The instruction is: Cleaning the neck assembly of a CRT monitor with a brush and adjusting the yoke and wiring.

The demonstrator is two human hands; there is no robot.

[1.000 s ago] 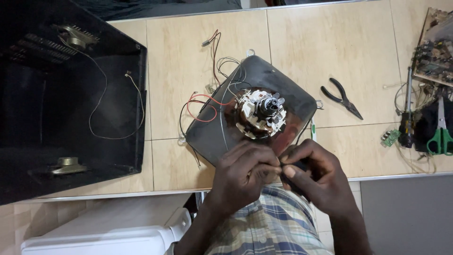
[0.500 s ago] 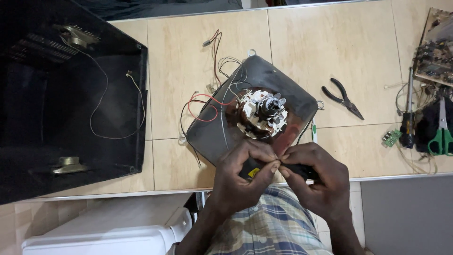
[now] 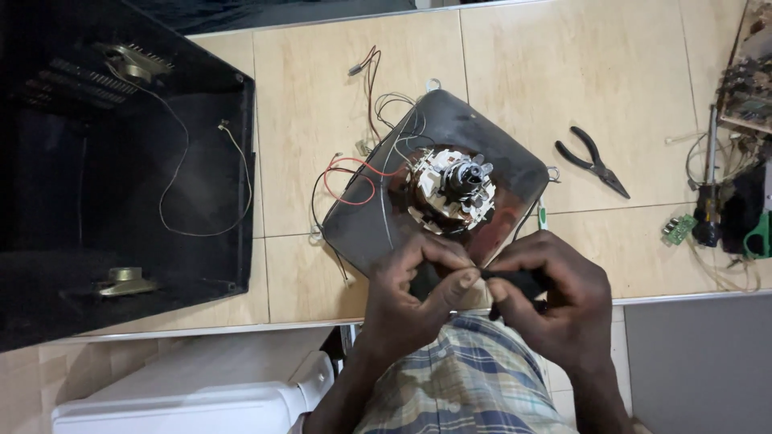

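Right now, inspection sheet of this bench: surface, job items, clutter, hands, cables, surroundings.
Surface: tan tiled top.
Job items: small black part held between both hands; picture tube lies face down, neck up.
Clutter: pliers, screwdriver, green scissors, small green board, circuit board.
Hands: left hand and right hand both pinch the part.
Cables: red wire loops off the tube.
Surroundings: black casing left; white object below.
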